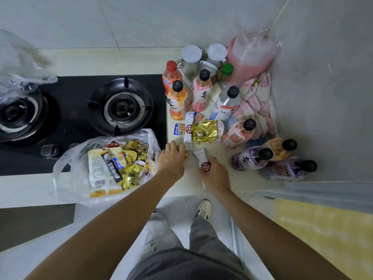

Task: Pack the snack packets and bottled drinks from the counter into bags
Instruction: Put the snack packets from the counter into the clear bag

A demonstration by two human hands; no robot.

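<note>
Both hands are down on the pale table (214, 190) now: left hand (171, 158) curled over a small gold-wrapped snack (186, 154) at its fingertips, grip closed on it as far as can be seen; right hand (215, 172) clamped on a white stick packet with a dark red round logo (202, 158). Biggest thing in play, the black glass gas hob (80, 122) to the left, and lying over its front edge the clear plastic bag (68, 168), mouth open, already stuffed with gold foil packets, a cream packet and a black stick. Beyond the hands, upright plastic drink bottles (201, 93) cluster near the corner wall, orange, pink and white labels, and three purple and orange ones (250, 158) lie tipped on their sides to the right. Between bottles and hands, loose on the table: a crumpled gold foil packet (203, 134), a second white stick packet (188, 130) just beside it, and a small blue sachet (179, 129)
</note>
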